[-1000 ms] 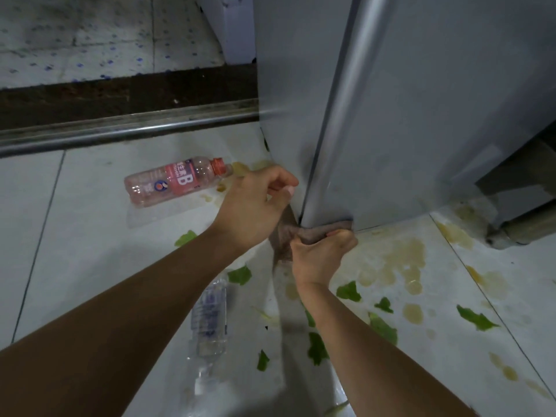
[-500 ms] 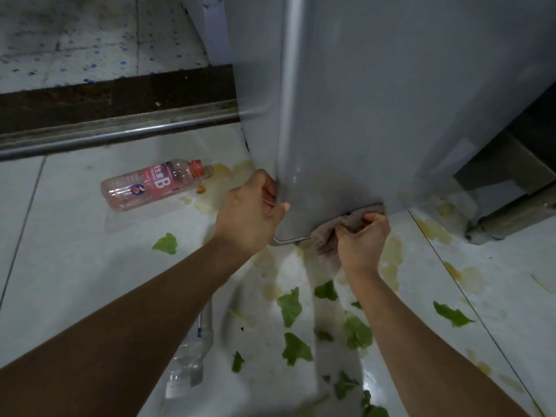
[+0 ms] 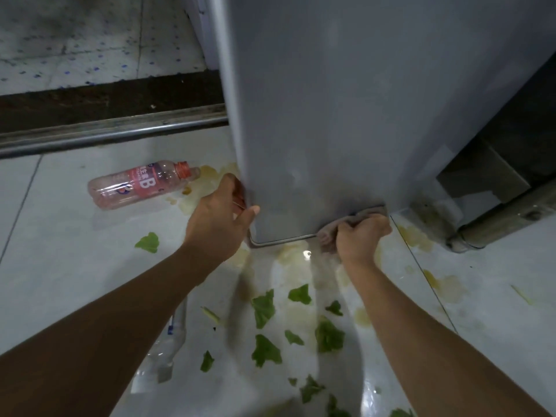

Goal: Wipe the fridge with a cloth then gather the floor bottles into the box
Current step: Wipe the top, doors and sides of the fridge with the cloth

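Along the bottom edge of the grey fridge door (image 3: 346, 115), the right hand (image 3: 359, 236) grips a bunched brownish cloth (image 3: 353, 219) and presses it against the door's lower right corner, fingers curled tightly round the fabric. The left hand (image 3: 218, 218) holds the door's lower left edge, its fingers wrapped behind the edge and its thumb lying flat along the front face. A pink plastic bottle (image 3: 141, 183) lies on its side on the white tiled floor (image 3: 60, 251), left of the door and just beyond the left hand, cap end pointing toward the fridge; its pink label carries a large white letter "B" and smaller characters too blurred to read. A clear plastic bottle (image 3: 164, 347) lies nearer the person, partly hidden under the left forearm, with a scrap of blue and white label whose print cannot be made out. Torn green leaf pieces (image 3: 264, 305) are scattered over the tiles between the two forearms, and one more leaf (image 3: 148, 242) lies apart, left of the left wrist. Yellowish liquid stains (image 3: 445, 284) mark the floor below the door, near the pink bottle's cap and off to the right. A metal door track (image 3: 114, 133) crosses the floor behind the pink bottle, with speckled flooring beyond it.
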The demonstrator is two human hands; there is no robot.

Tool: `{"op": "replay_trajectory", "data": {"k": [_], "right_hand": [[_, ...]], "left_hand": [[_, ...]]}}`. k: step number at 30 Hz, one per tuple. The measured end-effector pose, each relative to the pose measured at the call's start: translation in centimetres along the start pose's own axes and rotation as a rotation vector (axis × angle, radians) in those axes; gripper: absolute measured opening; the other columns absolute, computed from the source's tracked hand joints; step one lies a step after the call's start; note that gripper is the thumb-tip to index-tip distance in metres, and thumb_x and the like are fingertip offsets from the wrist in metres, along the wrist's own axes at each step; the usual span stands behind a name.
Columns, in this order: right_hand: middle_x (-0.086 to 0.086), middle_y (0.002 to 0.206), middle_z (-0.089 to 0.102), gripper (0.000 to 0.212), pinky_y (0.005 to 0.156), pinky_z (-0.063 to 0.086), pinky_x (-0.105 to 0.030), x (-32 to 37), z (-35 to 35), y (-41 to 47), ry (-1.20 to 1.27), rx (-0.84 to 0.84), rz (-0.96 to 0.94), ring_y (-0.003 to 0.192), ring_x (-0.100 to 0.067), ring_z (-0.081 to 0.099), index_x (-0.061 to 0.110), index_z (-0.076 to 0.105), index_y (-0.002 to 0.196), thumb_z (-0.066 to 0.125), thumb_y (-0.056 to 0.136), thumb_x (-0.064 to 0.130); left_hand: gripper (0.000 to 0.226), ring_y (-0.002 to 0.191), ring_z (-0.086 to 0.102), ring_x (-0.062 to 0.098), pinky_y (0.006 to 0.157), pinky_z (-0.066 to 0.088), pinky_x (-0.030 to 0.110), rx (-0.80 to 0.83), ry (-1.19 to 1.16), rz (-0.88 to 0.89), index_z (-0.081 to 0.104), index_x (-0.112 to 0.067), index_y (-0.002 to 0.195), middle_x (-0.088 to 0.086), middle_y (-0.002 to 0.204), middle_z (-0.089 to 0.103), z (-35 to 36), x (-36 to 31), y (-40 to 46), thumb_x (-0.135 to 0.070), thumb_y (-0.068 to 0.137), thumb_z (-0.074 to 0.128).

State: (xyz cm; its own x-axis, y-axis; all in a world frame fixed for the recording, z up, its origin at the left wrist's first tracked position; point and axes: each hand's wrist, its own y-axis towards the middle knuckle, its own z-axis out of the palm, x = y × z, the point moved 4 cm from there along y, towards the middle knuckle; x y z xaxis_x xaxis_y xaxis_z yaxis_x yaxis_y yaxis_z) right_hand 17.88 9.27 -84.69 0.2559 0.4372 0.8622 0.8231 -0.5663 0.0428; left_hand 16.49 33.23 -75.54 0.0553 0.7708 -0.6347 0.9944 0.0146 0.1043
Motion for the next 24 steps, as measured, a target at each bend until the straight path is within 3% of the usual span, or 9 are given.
{"op": "replay_trajectory", "data": {"k": [4,5,9,13,16,20,24], "right_hand": [[-0.022,0.109,0.044,0.033,0.075,0.037,-0.006,-1.9,-3.0,4.5,-0.029,-0.058,-0.053,0.103,-0.035,0.050,0.000,0.043,0.095,0.047,0.070,-0.021],[-0.024,0.108,0.045,0.032,0.076,0.036,-0.007,-2.3,-3.6,5.5,-0.042,-0.095,-0.047,0.102,-0.036,0.050,-0.004,0.046,0.097,0.047,0.070,-0.021],[-0.033,0.127,0.046,0.036,0.102,0.024,-0.032,-4.1,-5.4,8.7,-0.138,-0.101,0.104,0.119,-0.040,0.045,-0.019,0.044,0.116,0.045,0.080,-0.014],[-0.034,0.122,0.050,0.028,0.089,0.041,-0.021,-2.5,-4.5,6.0,0.023,-0.196,0.124,0.103,-0.030,0.052,-0.008,0.048,0.114,0.041,0.087,-0.010],[-0.024,0.130,0.046,0.039,0.095,0.039,-0.037,-2.3,-2.9,2.7,-0.034,-0.153,0.205,0.115,-0.033,0.047,-0.002,0.044,0.127,0.049,0.089,0.004],[-0.032,0.121,0.049,0.029,0.086,0.038,-0.033,-2.5,-4.2,4.8,0.094,-0.213,0.109,0.105,-0.040,0.051,-0.008,0.048,0.108,0.040,0.081,-0.014],[-0.029,0.127,0.054,0.032,0.092,0.038,-0.037,-4.3,-5.9,8.9,-0.087,-0.114,0.224,0.116,-0.040,0.051,-0.008,0.049,0.123,0.039,0.093,-0.003]], "left_hand": [[0.027,0.073,0.059,0.007,0.062,0.042,0.012,-0.063,0.012,0.050,0.048,-0.016,0.102,-0.012,0.083,0.058,0.2,0.3,-0.2,-0.024,0.084,0.066],[0.027,0.072,0.058,0.005,0.061,0.039,0.010,-0.061,0.021,0.071,0.049,-0.015,0.102,-0.012,0.083,0.058,0.2,0.3,-0.1,-0.023,0.083,0.066],[0.032,0.075,0.057,0.005,0.066,0.043,0.020,-0.026,0.054,0.129,0.049,-0.011,0.108,-0.011,0.088,0.058,0.2,0.3,0.0,-0.027,0.085,0.064],[0.032,0.074,0.057,0.004,0.060,0.040,0.011,-0.056,0.072,0.157,0.051,-0.008,0.105,-0.009,0.086,0.059,0.1,0.2,-0.2,-0.029,0.084,0.064],[0.030,0.072,0.056,0.001,0.062,0.037,0.005,-0.072,0.067,0.147,0.051,-0.007,0.105,-0.010,0.085,0.057,0.2,0.0,-0.4,-0.024,0.084,0.065],[0.027,0.070,0.055,-0.004,0.061,0.038,0.008,-0.085,0.047,0.118,0.051,-0.009,0.102,-0.012,0.082,0.058,0.1,0.0,-0.5,-0.019,0.083,0.068],[0.025,0.069,0.058,-0.001,0.059,0.041,0.013,-0.098,0.045,0.126,0.051,-0.012,0.098,-0.014,0.079,0.057,0.0,-0.1,-0.4,-0.018,0.082,0.069]]}}
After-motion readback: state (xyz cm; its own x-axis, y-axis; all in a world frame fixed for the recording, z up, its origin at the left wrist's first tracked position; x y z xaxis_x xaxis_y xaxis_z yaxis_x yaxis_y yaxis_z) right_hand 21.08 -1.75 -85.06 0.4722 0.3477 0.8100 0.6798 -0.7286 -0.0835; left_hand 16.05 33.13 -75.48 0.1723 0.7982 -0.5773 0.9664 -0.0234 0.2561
